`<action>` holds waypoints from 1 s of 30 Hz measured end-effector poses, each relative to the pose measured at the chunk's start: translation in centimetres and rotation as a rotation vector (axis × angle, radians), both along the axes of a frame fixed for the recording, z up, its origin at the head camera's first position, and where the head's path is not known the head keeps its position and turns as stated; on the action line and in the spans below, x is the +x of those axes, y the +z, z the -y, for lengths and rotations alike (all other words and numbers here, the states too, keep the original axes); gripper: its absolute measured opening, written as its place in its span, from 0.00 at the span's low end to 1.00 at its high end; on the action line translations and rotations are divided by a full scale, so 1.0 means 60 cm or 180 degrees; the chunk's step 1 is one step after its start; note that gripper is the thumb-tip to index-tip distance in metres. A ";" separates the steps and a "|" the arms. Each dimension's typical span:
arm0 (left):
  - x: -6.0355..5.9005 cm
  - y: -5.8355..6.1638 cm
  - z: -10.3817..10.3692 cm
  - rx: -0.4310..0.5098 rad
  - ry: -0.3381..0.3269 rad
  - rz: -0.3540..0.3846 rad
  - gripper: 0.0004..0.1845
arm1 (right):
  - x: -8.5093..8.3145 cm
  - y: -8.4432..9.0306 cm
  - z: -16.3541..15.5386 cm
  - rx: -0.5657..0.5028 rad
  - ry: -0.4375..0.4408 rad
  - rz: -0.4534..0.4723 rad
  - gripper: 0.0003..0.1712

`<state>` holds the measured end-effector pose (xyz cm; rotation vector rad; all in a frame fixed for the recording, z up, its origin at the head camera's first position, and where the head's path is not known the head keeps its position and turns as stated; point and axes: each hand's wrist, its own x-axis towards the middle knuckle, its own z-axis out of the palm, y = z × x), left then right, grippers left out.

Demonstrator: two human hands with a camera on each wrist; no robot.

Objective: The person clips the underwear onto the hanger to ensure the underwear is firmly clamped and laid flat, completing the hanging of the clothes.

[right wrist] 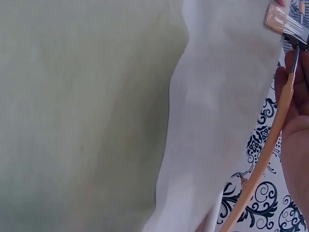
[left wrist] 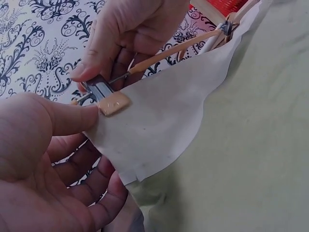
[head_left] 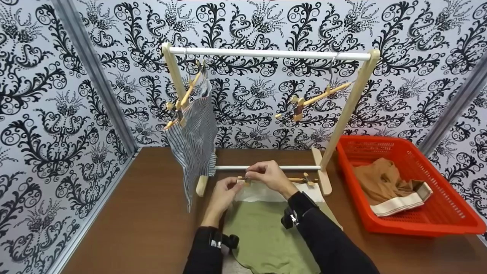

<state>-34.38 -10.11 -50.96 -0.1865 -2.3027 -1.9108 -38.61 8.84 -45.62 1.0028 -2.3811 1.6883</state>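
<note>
An olive green garment (head_left: pixel 266 232) with a white hem (left wrist: pixel 159 130) lies on the brown table (head_left: pixel 144 213) in front of me. A wooden clip hanger (head_left: pixel 298 179) lies across its top edge. My left hand (head_left: pixel 233 185) holds the left corner of the white hem, with the thumb (left wrist: pixel 58 121) on top and the fingers beneath. My right hand (head_left: pixel 254 170) pinches the hanger's left metal clip (left wrist: pixel 99 92), whose tan pad (left wrist: pixel 114 104) sits on that corner. The right wrist view shows the same clip (right wrist: pixel 285 21) and the hanger's bar (right wrist: pixel 270 145).
A wooden rack with a white rail (head_left: pixel 266 53) stands behind my hands. A striped garment (head_left: pixel 194 140) hangs at its left and an empty clip hanger (head_left: pixel 312 99) at its right. A red basket (head_left: pixel 449 213) on the right holds a tan garment (head_left: pixel 384 182).
</note>
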 end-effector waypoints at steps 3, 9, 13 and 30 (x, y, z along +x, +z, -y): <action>0.000 0.000 0.000 0.0057 -0.0006 -0.0015 0.09 | 0.000 -0.003 0.003 0.0017 0.0024 0.0051 0.07; -0.001 0.000 0.000 0.0172 0.0029 0.0076 0.12 | 0.002 -0.007 0.006 0.0089 0.0075 0.0112 0.09; 0.000 0.001 0.000 0.0162 0.0077 0.0163 0.12 | 0.003 -0.009 0.006 0.0139 0.0096 0.0169 0.12; -0.002 -0.008 0.001 0.0237 0.0123 0.0150 0.07 | -0.029 -0.060 0.006 0.0216 0.0057 0.0334 0.22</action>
